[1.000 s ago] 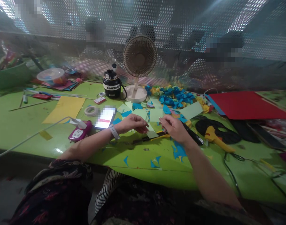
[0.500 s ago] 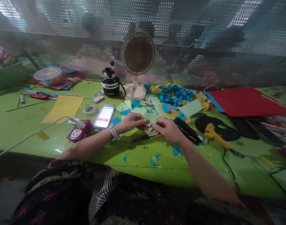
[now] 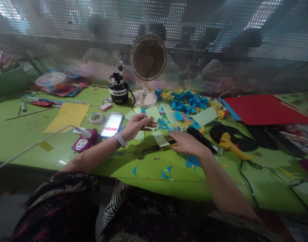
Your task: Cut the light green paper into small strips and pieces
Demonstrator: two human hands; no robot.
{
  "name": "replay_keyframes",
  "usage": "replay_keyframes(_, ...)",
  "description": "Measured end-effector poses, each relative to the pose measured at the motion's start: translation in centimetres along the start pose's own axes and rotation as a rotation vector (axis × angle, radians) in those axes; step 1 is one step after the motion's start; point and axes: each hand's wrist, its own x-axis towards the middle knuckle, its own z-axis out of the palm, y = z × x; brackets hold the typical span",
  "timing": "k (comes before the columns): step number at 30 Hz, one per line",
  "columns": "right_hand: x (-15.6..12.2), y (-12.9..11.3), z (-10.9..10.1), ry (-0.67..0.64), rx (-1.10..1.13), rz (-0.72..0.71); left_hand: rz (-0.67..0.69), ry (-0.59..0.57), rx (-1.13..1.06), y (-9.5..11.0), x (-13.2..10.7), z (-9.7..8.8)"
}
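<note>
My left hand (image 3: 141, 124) hovers over light green paper pieces (image 3: 152, 112), its fingers stretched out and apart with nothing seen in them. A white-strapped watch (image 3: 121, 139) sits on that wrist. My right hand (image 3: 184, 143), slightly blurred, is bent round the yellow and black handle of a utility knife (image 3: 157, 147); its fingertips are partly hidden. The knife lies low on the table, its blade end pointing left. A light green strip (image 3: 160, 138) lies against the knife. Beside my right hand is a black stapler-like tool (image 3: 201, 139).
Blue and yellow folded paper pieces (image 3: 186, 102) are heaped beside a fan (image 3: 149, 58) and a black bottle (image 3: 118, 90). A phone (image 3: 112, 126), tape roll (image 3: 95, 118) and purple power socket (image 3: 84, 141) lie left. A yellow glue gun (image 3: 232, 148) with its cord lies right.
Both hands held a small light green paper between them; they have moved apart. The right hand has come down to the knife, and the left has shifted slightly left and opened.
</note>
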Motion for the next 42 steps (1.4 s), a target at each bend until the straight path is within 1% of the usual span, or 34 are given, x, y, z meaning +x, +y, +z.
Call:
replay_keyframes(3, 0.2, -0.7, 0.5, -0.046, -0.123, 0.004, -0.011, 0.012, -0.054, -0.1, 0.0, 0.0)
replay_keyframes(7, 0.1, -0.9, 0.4, -0.084, -0.122, 0.011, -0.060, 0.047, -0.094, 0.0, 0.0, 0.3)
replay_keyframes(10, -0.3, -0.8, -0.2, -0.113, -0.046, 0.016, -0.056, 0.053, -0.110, -0.1, 0.0, 0.4)
replay_keyframes(14, -0.6, -0.8, -1.1, -0.243, 0.119, -0.021, -0.008, 0.074, -0.124, -0.3, 0.2, 0.2)
replay_keyframes(16, -0.6, -0.8, -1.5, -0.279, 0.190, -0.056, -0.002, 0.098, -0.138, -0.4, 0.4, 0.0)
replay_keyframes(19, -0.9, -0.7, -2.0, -0.282, 0.261, -0.083, -0.007, 0.119, -0.151, -0.5, 0.5, 0.0)
replay_keyframes(22, -1.3, -0.2, -2.9, -0.259, 0.357, -0.105, 0.021, 0.138, -0.151, -0.5, 0.5, 0.1)
replay_keyframes(25, -1.9, 0.5, -3.8, -0.142, 0.492, -0.133, 0.039, 0.156, -0.153, -0.5, 0.5, 0.2)
replay_keyframes(27, -2.2, 0.9, -4.2, -0.002, 0.550, -0.110, 0.032, 0.157, -0.153, -0.6, 0.5, 0.2)
replay_keyframes(29, -2.5, 1.4, -4.3, 0.195, 0.562, -0.036, 0.030, 0.150, -0.146, -0.6, 0.6, 0.2)
replay_keyframes(31, -2.5, 1.9, -4.2, 0.425, 0.525, 0.066, 0.031, 0.138, -0.141, -0.7, 0.6, 0.2)
replay_keyframes(33, -2.5, 2.5, -4.0, 0.633, 0.426, 0.155, 0.030, 0.129, -0.147, -0.7, 0.6, 0.2)
replay_keyframes(35, -2.5, 3.0, -3.7, 0.779, 0.287, 0.205, 0.029, 0.135, -0.162, -0.7, 0.6, 0.2)
replay_keyframes(37, -2.4, 3.4, -3.4, 0.842, 0.155, 0.218, 0.031, 0.141, -0.170, -0.6, 0.5, 0.3)
replay_keyframes(39, -2.3, 3.5, -3.1, 0.845, 0.065, 0.215, 0.034, 0.136, -0.170, -0.5, 0.4, 0.4)
replay_keyframes(42, -2.2, 3.3, -2.9, 0.822, 0.004, 0.209, 0.033, 0.123, -0.175, -0.5, 0.3, 0.4)
